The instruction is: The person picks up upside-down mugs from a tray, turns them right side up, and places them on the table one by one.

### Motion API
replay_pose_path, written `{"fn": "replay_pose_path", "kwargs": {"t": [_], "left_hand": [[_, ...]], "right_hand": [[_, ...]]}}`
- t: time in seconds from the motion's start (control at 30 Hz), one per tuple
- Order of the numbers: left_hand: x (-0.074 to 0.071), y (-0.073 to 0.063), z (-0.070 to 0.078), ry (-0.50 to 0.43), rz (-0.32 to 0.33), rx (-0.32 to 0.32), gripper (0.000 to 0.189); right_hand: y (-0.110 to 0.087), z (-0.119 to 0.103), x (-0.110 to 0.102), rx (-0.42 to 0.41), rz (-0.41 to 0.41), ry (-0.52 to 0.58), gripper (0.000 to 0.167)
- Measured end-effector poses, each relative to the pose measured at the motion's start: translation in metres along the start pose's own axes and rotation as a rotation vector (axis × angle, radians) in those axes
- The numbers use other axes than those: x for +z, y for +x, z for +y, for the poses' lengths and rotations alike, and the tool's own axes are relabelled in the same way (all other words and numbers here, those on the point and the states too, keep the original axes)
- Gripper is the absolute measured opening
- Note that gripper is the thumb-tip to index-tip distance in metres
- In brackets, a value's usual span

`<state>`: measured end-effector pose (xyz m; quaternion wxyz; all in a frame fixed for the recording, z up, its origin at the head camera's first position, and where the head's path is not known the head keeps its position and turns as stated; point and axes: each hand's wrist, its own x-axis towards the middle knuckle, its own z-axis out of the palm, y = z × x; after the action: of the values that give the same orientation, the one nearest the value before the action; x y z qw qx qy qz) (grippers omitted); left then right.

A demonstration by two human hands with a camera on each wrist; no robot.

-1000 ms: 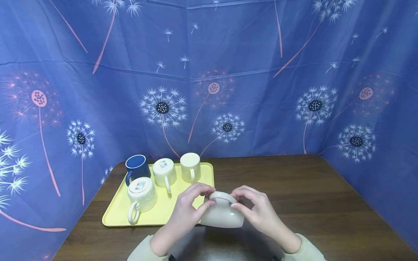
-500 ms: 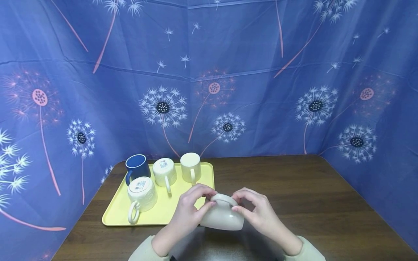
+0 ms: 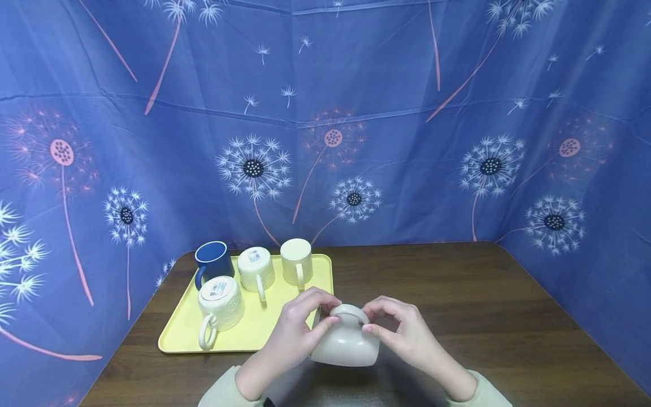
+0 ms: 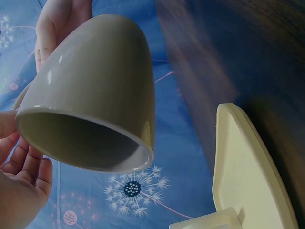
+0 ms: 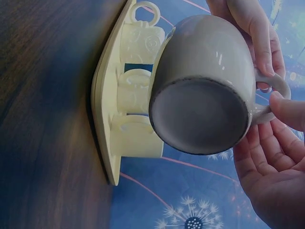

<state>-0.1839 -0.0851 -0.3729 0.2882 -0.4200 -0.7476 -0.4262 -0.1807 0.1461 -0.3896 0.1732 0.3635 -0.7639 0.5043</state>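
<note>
Held mug: on its side above the tabletop, just right of the tray; tipped slightly further since a second ago.
Left hand: fingers curled round the mug.
Right hand: fingers pinching the handle.
Tray: four mugs; white mug base sticker unreadable.

left: tray with four mugs blocks | right: bare table open
</note>
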Motion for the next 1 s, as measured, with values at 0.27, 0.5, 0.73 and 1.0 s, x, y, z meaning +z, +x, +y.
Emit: {"fn": "replay_pose_path", "kwargs": {"t": [0.27, 0.5, 0.73, 1.0], "left_hand": [[0.002, 0.004, -0.001, 0.024, -0.027, 0.014, 0.022], [-0.002, 0.011, 0.003, 0.059, -0.083, -0.035, 0.019], [-0.003, 0.017, 0.002, 0.090, -0.126, -0.004, 0.019], [-0.003, 0.021, -0.001, 0.115, -0.137, 0.084, 0.020]], "right_hand": [[-0.002, -0.002, -0.002, -0.023, -0.016, -0.005, 0.025], [-0.003, 0.002, -0.002, -0.034, -0.036, -0.021, 0.028], [-0.003, 0.001, -0.002, -0.018, -0.068, -0.003, 0.027], [0.000, -0.002, -0.004, -0.024, -0.140, 0.092, 0.022]]}}
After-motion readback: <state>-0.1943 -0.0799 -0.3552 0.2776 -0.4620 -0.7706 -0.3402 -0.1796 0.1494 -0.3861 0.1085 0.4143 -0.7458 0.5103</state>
